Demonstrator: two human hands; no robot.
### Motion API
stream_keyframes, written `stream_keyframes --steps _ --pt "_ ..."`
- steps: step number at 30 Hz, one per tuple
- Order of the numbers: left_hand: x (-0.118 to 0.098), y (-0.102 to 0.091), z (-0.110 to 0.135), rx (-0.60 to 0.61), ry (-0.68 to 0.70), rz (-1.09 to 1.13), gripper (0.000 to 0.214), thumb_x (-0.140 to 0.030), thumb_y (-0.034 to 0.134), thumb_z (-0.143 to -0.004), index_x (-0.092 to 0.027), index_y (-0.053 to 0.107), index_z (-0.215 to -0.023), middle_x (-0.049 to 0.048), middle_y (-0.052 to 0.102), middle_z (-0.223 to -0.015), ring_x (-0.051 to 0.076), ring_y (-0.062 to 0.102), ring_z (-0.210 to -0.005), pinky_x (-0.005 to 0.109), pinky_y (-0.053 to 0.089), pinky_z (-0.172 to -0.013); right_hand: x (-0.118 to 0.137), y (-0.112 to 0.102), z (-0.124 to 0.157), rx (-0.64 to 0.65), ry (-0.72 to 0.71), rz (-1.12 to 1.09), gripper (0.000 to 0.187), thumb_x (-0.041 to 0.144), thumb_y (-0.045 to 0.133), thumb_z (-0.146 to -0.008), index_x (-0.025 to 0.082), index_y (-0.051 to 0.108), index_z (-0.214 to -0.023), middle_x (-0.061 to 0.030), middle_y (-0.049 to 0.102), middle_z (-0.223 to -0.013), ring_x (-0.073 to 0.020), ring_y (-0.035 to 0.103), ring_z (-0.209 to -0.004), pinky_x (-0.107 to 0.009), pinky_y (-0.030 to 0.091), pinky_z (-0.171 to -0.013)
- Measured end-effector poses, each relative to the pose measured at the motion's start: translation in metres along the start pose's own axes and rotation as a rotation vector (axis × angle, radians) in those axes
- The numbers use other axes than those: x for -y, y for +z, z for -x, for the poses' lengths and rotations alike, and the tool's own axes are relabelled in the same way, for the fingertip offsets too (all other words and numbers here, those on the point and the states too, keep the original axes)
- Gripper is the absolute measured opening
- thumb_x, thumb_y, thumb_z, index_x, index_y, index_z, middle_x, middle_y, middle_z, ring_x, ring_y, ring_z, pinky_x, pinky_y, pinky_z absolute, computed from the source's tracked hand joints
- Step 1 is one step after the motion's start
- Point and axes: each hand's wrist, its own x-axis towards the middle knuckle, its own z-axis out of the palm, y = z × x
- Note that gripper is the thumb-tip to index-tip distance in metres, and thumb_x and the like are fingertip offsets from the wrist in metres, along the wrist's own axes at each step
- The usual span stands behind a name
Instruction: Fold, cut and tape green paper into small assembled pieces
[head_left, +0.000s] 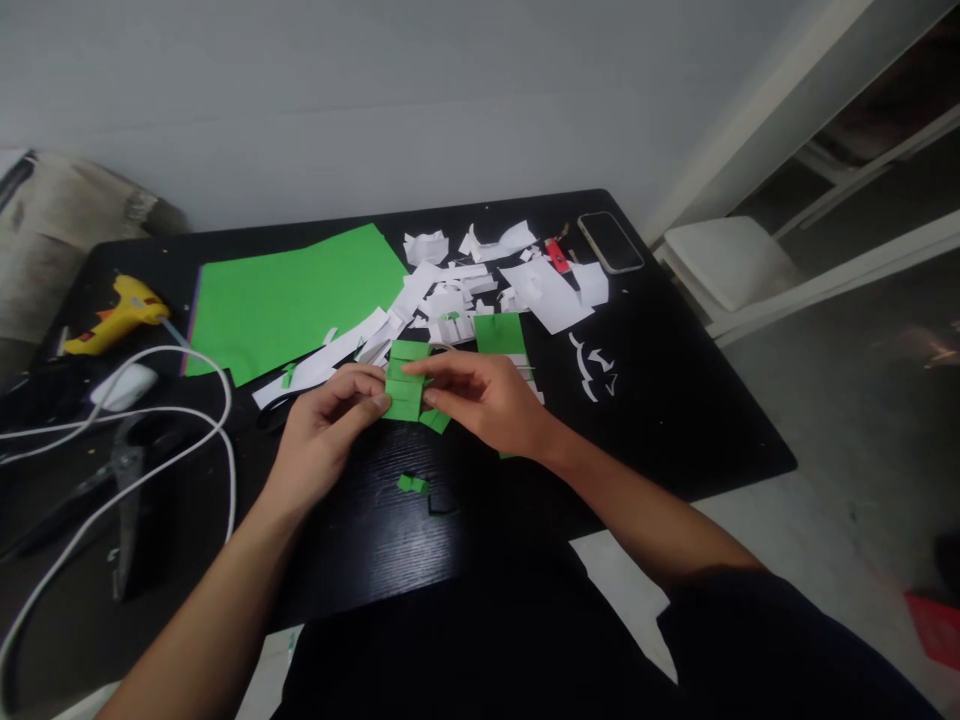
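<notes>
Both hands pinch a small folded strip of green paper [405, 385] just above the black table [675, 400]. My left hand [330, 425] grips its left edge with fingers curled. My right hand [487, 400] holds its right edge between thumb and fingers. A tiny green scrap [412, 484] lies on the table below the hands. Another green piece [500, 333] rests just behind my right hand.
A large green sheet [292, 295] lies at the back left, white paper cuttings [480, 285] behind the hands. A yellow glue gun [120, 312], white cable [217, 420] and pliers [112, 480] are at the left. A phone [610, 241] lies back right, a white chair [724, 262] beyond.
</notes>
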Motion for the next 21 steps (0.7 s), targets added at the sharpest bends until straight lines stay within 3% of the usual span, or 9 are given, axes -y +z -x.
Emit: stream_keyframes --steps 21 --pt "-0.0009 -0.002 -0.0012 0.01 0.028 -0.017 0.017 -0.035 0.075 -0.092 -0.026 0.073 -0.079 0.0028 0.071 -0.104 0.024 0.063 -0.101 0.039 0.05 -0.093 0.0035 0.0004 0.0006 -0.013 0.013 0.032 0.035 0.015 0.073 -0.091 0.027 0.084 -0.122 -0.0047 0.082 -0.114 -0.0181 0.077 -0.099 -0.034 0.065 -0.09"
